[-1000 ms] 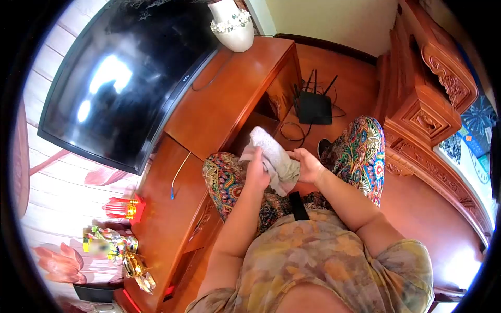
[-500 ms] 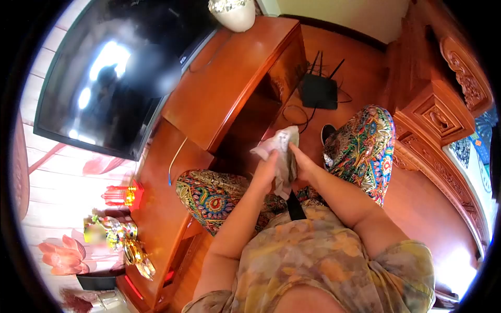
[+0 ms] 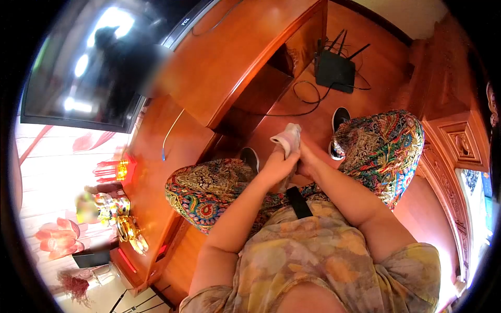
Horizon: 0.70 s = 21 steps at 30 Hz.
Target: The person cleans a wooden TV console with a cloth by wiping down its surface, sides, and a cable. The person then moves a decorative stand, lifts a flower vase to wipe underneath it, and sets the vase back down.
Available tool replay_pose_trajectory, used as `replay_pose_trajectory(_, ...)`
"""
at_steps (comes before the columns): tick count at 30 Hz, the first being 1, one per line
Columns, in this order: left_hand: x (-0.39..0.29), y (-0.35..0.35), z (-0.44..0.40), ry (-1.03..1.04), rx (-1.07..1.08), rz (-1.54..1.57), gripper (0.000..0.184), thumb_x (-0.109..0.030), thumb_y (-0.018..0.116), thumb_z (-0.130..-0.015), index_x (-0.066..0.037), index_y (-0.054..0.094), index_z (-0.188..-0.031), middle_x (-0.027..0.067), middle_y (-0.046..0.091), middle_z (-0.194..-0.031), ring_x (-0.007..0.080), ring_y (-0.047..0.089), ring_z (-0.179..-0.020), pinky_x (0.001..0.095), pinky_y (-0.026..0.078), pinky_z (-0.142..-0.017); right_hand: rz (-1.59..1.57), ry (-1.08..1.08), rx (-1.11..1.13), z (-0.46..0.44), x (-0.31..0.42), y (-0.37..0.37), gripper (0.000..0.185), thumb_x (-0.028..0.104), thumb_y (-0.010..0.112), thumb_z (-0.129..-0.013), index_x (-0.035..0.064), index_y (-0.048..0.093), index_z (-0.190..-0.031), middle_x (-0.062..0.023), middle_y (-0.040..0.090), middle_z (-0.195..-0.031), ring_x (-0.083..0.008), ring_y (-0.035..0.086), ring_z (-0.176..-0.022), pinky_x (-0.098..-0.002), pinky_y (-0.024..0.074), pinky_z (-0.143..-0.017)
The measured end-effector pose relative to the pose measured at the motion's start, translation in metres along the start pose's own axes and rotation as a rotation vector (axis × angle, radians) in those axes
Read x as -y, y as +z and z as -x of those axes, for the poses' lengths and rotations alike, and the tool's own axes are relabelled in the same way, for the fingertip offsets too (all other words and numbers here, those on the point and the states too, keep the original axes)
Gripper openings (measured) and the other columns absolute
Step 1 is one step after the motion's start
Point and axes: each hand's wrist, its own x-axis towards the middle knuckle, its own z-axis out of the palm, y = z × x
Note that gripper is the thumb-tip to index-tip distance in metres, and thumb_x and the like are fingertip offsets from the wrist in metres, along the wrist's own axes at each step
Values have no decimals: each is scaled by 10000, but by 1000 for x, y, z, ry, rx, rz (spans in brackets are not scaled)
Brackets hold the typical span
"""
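A pale, crumpled cloth (image 3: pixel 288 139) is bunched between my two hands, in front of my lap and above the floor. My left hand (image 3: pixel 280 165) is wrapped round it from the left side, thumb on the cloth. Against its right side lies my right hand (image 3: pixel 307 156), its fingers closed and partly hidden behind the cloth and my left hand. The lower part of the cloth is mostly covered by my hands.
A wooden TV cabinet (image 3: pixel 235 57) with a television (image 3: pixel 78 68) stands at the left. On the floor ahead is a black router (image 3: pixel 335 71) with looping cables. Carved wooden furniture (image 3: pixel 454 141) is at the right. Red and gold ornaments (image 3: pixel 121 170) sit at the far left.
The cloth was spread wider and is now bunched smaller between my hands, which have come closer together. My knees are farther apart, and the view has shifted toward the floor.
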Motion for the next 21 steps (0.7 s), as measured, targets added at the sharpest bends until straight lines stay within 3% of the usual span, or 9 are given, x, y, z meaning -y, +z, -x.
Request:
replay_pose_trajectory(1, 26, -2, -11, 184, 14, -86, 635, -350, 556, -834, 48, 349, -1282, 218, 456, -1241, 288, 475, -1143, 343, 378, -934, -115, -4, 105, -23, -9, -17, 533, 558, 415, -860, 97, 537, -1098, -93, 567, -1062, -234, 542, -927, -411, 458, -775)
replay_pose_trajectory(2, 22, -8, -9, 182, 6, -85, 635, -350, 556, -834, 48, 349, -1282, 218, 456, -1241, 288, 475, -1143, 343, 378, -934, -229, -6, 210, -37, -14, -26, 510, 548, 437, -857, 95, 548, -1064, -81, 577, -1035, -227, 550, -888, -403, 464, -748)
replay_pose_trajectory(4, 0, -29, 6, 189, 309, -260, 631, -327, 542, -862, 40, 303, -1316, 234, 409, -1288, 305, 383, -1224, 364, 343, -974, -272, -17, 220, -34, -4, -25, 470, 516, 470, -855, 94, 559, -1043, -72, 583, -974, -214, 563, -826, -401, 467, -723)
replay_pose_trajectory(8, -39, -77, 40, 415, 116, -508, 425, -238, 578, -843, 18, 499, -1172, 201, 543, -1129, 306, 519, -1076, 360, 413, -906, -339, 94, 80, -64, 26, -18, 267, 317, 546, -828, 69, 590, -916, -71, 602, -823, -253, 585, -772, -403, 486, -675)
replay_pose_trajectory(10, -59, -99, 62, 327, -138, -440, 319, -135, 575, -834, -2, 545, -1123, 159, 591, -1039, 262, 573, -983, 332, 448, -851, 219, -157, 914, -91, 54, 0, 207, 280, 546, -807, 75, 544, -786, -71, 557, -716, -254, 558, -680, -396, 456, -605)
replay_pose_trajectory(13, -59, -126, 79, 421, -540, -225, 253, -50, 523, -858, -14, 563, -1105, 124, 592, -1020, 176, 573, -940, 277, 454, -806, 1109, -496, 2158, -137, 91, 44, 242, 224, 545, -776, 83, 477, -592, -72, 489, -555, -256, 517, -541, -387, 410, -501)
replay_pose_trajectory(17, -45, -143, 88, 455, -991, -135, 170, -26, 540, -831, 13, 598, -986, 114, 610, -872, 173, 589, -782, 270, 463, -721, 1545, -478, 2087, -147, 95, 151, 241, 232, 530, -808, 59, 525, -641, -98, 535, -627, -263, 541, -594, -391, 431, -543)
replay_pose_trajectory(19, -38, -149, 90, 436, -1059, -131, 159, -19, 547, -819, 12, 602, -965, 118, 614, -862, 186, 593, -781, 276, 466, -720, 1813, -508, 2008, -174, 79, 179, 252, 237, 520, -830, 42, 557, -674, -116, 566, -674, -267, 557, -630, -394, 446, -571)
replay_pose_trajectory(21, -34, -150, 94, 399, -1080, -195, 147, -14, 544, -809, 6, 612, -938, 113, 618, -843, 192, 592, -783, 279, 465, -718, 2054, -560, 1909, -282, 28, 96, 272, 242, 510, -851, 26, 589, -707, -134, 597, -722, -272, 573, -666, -397, 460, -599)
